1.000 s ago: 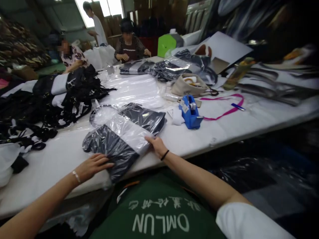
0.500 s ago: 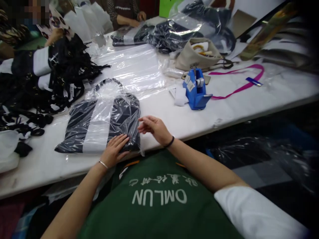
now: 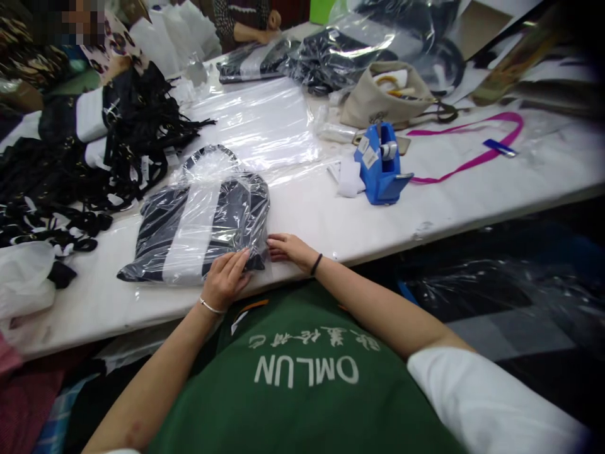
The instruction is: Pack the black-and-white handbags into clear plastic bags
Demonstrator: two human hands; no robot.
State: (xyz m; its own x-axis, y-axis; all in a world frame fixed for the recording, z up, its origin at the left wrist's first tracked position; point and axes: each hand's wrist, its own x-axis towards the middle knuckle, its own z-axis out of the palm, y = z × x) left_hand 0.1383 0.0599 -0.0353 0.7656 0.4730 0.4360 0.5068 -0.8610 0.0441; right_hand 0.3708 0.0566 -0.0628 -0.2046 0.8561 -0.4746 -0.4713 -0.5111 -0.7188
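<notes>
A dark handbag with a round handle and a white paper band lies flat in a clear plastic bag (image 3: 231,211) on the table. My left hand (image 3: 227,274) rests on its near right corner, fingers stretched over the plastic and thumb apart. At the right side of the plastic is my right hand (image 3: 293,250), fingers extended with their tips at its edge. Whether those tips pinch the film cannot be made out. Further right stands a blue tape dispenser (image 3: 378,167) beside small white paper slips (image 3: 350,179).
Flat clear plastic bags (image 3: 255,120) lie behind the wrapped handbag. Black bags with straps (image 3: 127,139) pile up at left. A beige pouch (image 3: 368,104), a pink strap (image 3: 472,165) and a blue-handled cutter (image 3: 500,148) lie at right. Across the table, other people's arms (image 3: 250,33) show.
My right hand has lowered slightly, its fingers now straighter and closer together at the plastic's edge. My left hand has curled a little more over the corner. The view has shifted slightly.
</notes>
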